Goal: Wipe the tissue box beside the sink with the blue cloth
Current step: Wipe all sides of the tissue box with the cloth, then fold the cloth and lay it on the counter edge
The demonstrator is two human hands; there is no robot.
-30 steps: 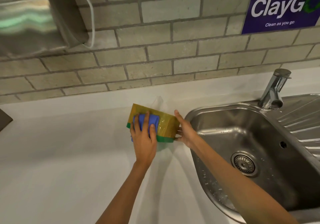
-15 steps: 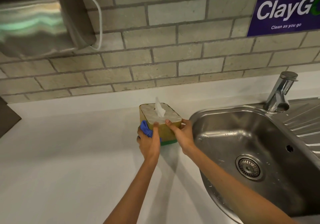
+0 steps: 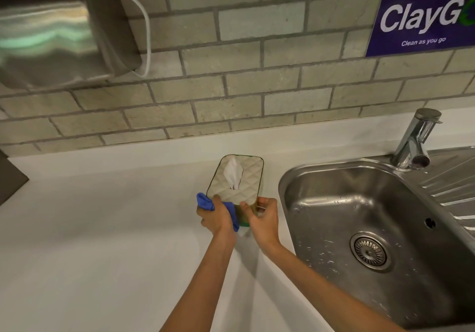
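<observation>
Centre frame: left hand [image 3: 217, 218] fingers closed on blue cloth [image 3: 205, 201], pressed to tissue box [image 3: 237, 180]. Right hand [image 3: 263, 218] fingers pinch box's near corner. Risk: box looks light, hard wipe could skid it twd sink [image 3: 290, 177].

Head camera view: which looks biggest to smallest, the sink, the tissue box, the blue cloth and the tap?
1. sink
2. tissue box
3. tap, close to the box, so unsure
4. blue cloth, partly hidden by the left hand

The place was a shared pantry, probably in an office. A purple sign [image 3: 424, 15] on the tiled brick wall [image 3: 257, 74] said "Let's keep our pantries" and "Clean as you go". There was also a steel sink [image 3: 372, 228] with a tap [image 3: 416, 138] set into a white bench [image 3: 102, 228], and a metal wall dispenser [image 3: 56, 33] with a cable.
</observation>
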